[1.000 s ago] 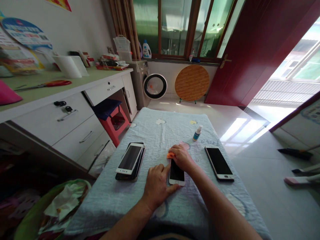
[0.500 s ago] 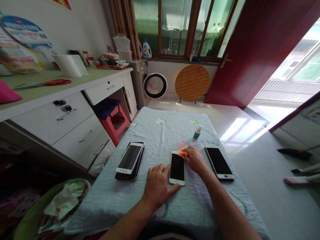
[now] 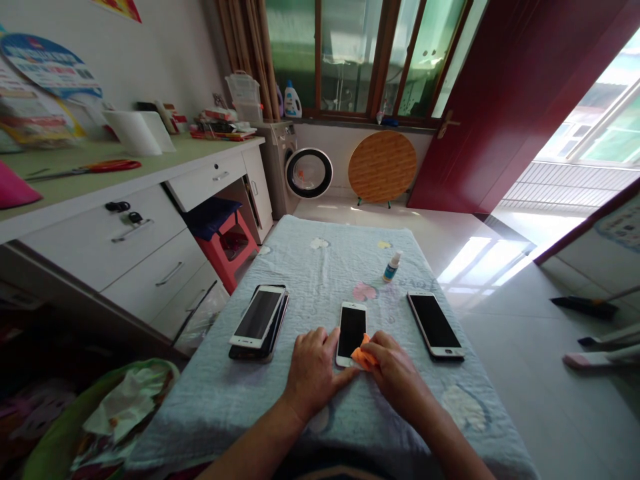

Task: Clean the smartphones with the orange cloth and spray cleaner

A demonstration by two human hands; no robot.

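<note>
A white-framed smartphone [image 3: 353, 325] lies flat, its dark screen up, on the light blue cloth cover of the table. My left hand [image 3: 313, 367] steadies it, index finger along its left edge and thumb at its bottom edge. Pinched in my right hand [image 3: 393, 367] is an orange cloth [image 3: 365, 353], pressed on the phone's lower right corner. Beyond the phone stands a small spray bottle [image 3: 392, 268] with a blue label. Another phone [image 3: 435, 325] lies to the right. On the left a white phone [image 3: 259, 316] rests on top of a dark one [image 3: 273, 347].
A bin [image 3: 173, 370] with crumpled paper stands by the table's left front corner. A red stool [image 3: 235, 257] and a white drawer desk [image 3: 145, 247] are at the left. At the back are a washing machine's open door [image 3: 327, 173] and a round wooden tabletop [image 3: 383, 167].
My right hand has slid the orange cloth from the phone's upper right corner down to its lower right corner. My left hand stays at the phone's left and bottom edges.
</note>
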